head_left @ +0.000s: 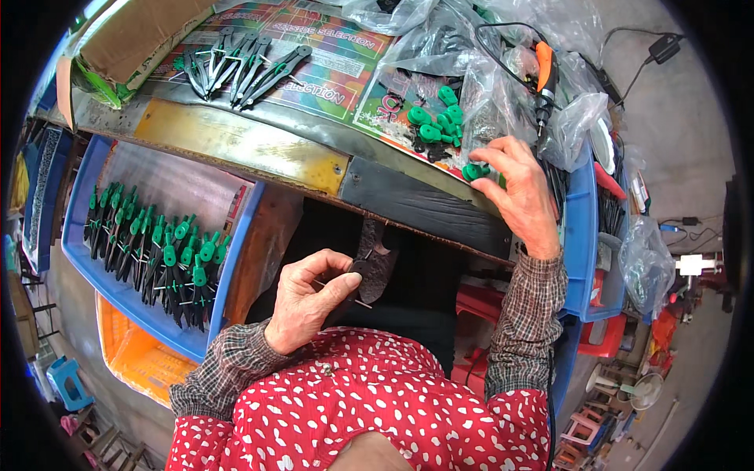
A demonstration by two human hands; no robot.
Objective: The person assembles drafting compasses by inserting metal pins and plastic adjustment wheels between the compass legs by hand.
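Observation:
My left hand pinches a black plier-like tool between thumb and fingers, held over my lap below the bench edge. Thin metal rods stick out from it, and its lower part is hard to see against the dark background. At the bench's front edge, my right hand has its thumb and forefinger closed about a small green plastic piece with a round head. Just beyond it lies a loose heap of similar green pieces.
Several black plier-like tools lie at the bench's far left, beside a cardboard box. A blue crate holds green-headed black tools. An orange-and-black power screwdriver rests among clear plastic bags. Another blue crate stands at right.

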